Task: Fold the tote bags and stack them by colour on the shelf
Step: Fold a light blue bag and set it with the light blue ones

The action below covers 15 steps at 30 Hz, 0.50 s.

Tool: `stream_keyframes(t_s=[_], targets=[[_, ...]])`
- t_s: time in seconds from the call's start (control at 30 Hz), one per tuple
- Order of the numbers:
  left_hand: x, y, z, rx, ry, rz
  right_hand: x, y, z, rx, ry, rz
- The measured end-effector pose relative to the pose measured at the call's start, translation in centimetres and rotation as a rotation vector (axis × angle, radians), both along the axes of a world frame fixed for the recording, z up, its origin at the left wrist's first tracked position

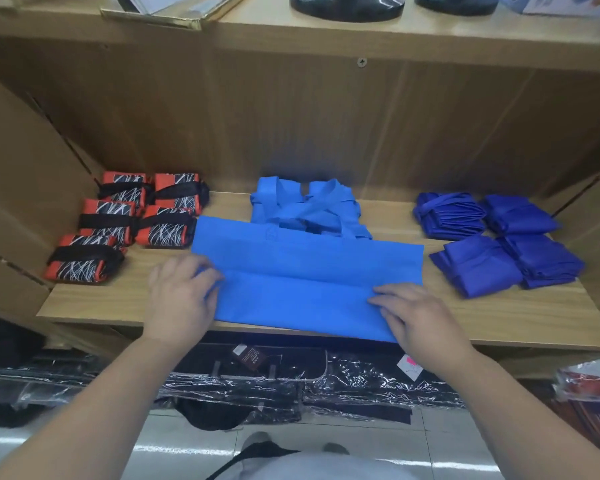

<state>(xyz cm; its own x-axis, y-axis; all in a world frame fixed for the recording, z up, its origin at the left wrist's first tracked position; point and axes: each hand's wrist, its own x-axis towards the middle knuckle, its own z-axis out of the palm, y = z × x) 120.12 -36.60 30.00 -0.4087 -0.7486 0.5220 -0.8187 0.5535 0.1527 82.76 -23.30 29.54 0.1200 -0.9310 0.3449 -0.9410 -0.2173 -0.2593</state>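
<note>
Folding light-blue tote bag (309, 271) on shelf (499, 317).
Left hand (181, 296) pinches fold, right hand (413, 315) presses flat; overhanging edge may slide off.

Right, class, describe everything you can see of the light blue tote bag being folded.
The light blue tote bag lies flat along the wooden shelf, its near edge slightly over the front lip. It looks like matte non-woven fabric, with the near part folded up lengthwise. The left hand grips its left end; the right hand presses the fold's right end.
</note>
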Motion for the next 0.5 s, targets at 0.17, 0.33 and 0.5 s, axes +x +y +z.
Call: stream_keyframes(t_s=[0.17, 0.33, 0.5], targets=[[0.0, 0.3, -0.7, 0.105, -0.036, -0.151, -2.1, 1.3, -1.0, 0.157, -0.084, 0.015], [1.9, 1.9, -1.3, 0.349, -0.168, -0.254, -3.5, 2.5, -0.6, 0.253, -0.053, 0.062], [2.2, 1.9, -0.9, 0.421, -0.065, -0.249, -4.2, 2.3, 0.1, 0.305, -0.161, 0.091]])
